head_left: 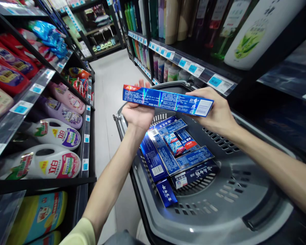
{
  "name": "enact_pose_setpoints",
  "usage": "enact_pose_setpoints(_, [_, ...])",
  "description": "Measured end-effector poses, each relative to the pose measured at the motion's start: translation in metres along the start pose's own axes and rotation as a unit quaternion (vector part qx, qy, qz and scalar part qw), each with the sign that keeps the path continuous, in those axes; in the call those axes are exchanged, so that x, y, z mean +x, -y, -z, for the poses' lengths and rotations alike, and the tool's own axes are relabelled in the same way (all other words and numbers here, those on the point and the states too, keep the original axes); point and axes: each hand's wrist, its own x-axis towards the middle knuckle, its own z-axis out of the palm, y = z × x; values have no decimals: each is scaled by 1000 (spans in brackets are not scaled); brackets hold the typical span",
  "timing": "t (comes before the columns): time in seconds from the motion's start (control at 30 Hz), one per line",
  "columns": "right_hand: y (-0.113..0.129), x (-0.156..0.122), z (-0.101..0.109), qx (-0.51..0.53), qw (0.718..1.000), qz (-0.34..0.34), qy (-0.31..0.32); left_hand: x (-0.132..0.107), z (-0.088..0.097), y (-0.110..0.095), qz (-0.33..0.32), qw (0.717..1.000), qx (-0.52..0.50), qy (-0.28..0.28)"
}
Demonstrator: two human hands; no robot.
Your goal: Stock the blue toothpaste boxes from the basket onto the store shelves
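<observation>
A long blue toothpaste box (165,101) with a red corner and a white barcode is held level above the grey shopping basket (191,229). Its printed narrow side faces me. My left hand (140,117) holds it near the left end, fingertips showing over the top edge and the palm below. At the barcode end, my right hand (218,110) grips the box, its fingers partly hidden. Inside the basket lie several toothpaste boxes, mostly blue: a dark blue box (195,174) in front, a box on the left (153,156) and a red-and-blue box (190,143) in the middle.
On the left, a shelf rack holds white detergent bottles (53,163), red bottles (5,58) and yellow bottles (38,214). To the right, a shelf edge with price tags (191,66) carries a large white bottle (260,34). The pale aisle floor (114,78) runs between them.
</observation>
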Motion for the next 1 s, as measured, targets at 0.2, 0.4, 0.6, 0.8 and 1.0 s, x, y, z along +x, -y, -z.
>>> enact_pose_setpoints(0.2, [3,-1,-3,-11,999,0,-31,-1,0,-1,11,1000,2,9])
enact_pose_setpoints(0.4, [4,-3,-1,-58,987,113,-95,-1,0,-2,2,999,-29,38])
enact_pose_setpoints(0.6, [12,-5,6,-137,975,156,-84,0,-1,-2,8,999,-12,28])
enact_pose_setpoints(0.8, [17,-3,-1,-19,995,-5,-96,-5,-10,-5,21,999,18,-17])
enact_pose_setpoints(1.0, [10,5,-5,189,951,-228,-94,-8,-17,-2,10,999,31,-31])
